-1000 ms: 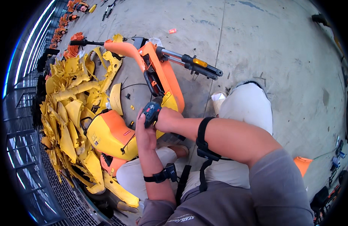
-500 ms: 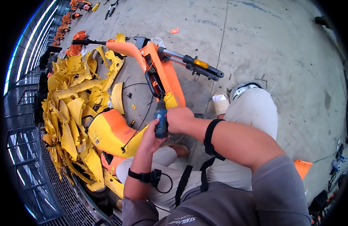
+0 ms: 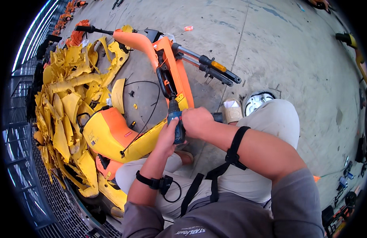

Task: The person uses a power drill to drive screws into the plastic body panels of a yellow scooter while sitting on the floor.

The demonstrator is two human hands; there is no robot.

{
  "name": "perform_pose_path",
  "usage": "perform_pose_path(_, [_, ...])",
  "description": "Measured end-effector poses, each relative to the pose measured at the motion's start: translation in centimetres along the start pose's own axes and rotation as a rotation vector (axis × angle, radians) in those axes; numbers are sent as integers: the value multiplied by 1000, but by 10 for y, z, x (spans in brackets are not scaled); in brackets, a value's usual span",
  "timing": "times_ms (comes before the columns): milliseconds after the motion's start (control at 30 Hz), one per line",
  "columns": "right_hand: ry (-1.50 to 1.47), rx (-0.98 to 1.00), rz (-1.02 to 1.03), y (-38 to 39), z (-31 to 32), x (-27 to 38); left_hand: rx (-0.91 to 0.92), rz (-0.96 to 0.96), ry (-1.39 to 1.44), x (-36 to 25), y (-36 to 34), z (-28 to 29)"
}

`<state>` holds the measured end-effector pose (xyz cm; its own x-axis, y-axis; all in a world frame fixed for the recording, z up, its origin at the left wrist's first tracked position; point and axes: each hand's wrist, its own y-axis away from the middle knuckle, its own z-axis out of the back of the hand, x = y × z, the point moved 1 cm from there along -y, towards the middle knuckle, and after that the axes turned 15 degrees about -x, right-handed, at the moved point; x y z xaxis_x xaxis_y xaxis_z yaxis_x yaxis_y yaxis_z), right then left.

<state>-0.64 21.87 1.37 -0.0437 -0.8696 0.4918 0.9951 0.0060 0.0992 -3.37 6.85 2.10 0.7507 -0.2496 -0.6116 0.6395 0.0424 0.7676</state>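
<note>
A blue and black cordless drill (image 3: pixel 178 133) is held in both hands, its black chuck pointing away from me into the frame of a partly stripped orange and yellow scooter (image 3: pixel 178 73). My right hand (image 3: pixel 197 123) is closed round the drill's handle, with the dark battery end showing beyond the wrist. My left hand (image 3: pixel 167 137) is wrapped round the rear of the drill body. At the tip, the chuck meets the frame beside a yellow panel and a black curved part (image 3: pixel 164 81); the bit and any screw are hidden. The scooter lies on its side, its fork (image 3: pixel 209 64) pointing right.
A heap of broken yellow body panels (image 3: pixel 68 119) lies to the left. Nearer stands a yellow and orange seat shell (image 3: pixel 108 129) with a black cable (image 3: pixel 153 109) looping past it. A white and black round part (image 3: pixel 259 101) lies by my right knee. Tools (image 3: pixel 344 180) lie far right.
The view has shifted slightly, and the drill with both hands sits a little lower and to the right in it. The chuck stays against the same spot; more of the battery end shows.
</note>
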Motion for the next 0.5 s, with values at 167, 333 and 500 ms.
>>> perform_pose_path(167, [17, 69, -47, 0, 11, 6, 44, -28, -74, 3, -5, 5])
perform_pose_path(333, [65, 73, -41, -1, 12, 13, 132, -83, -44, 4, -7, 10])
perform_pose_path(500, [87, 39, -23, 2, 16, 16, 111, -100, -51, -2, 4, 8])
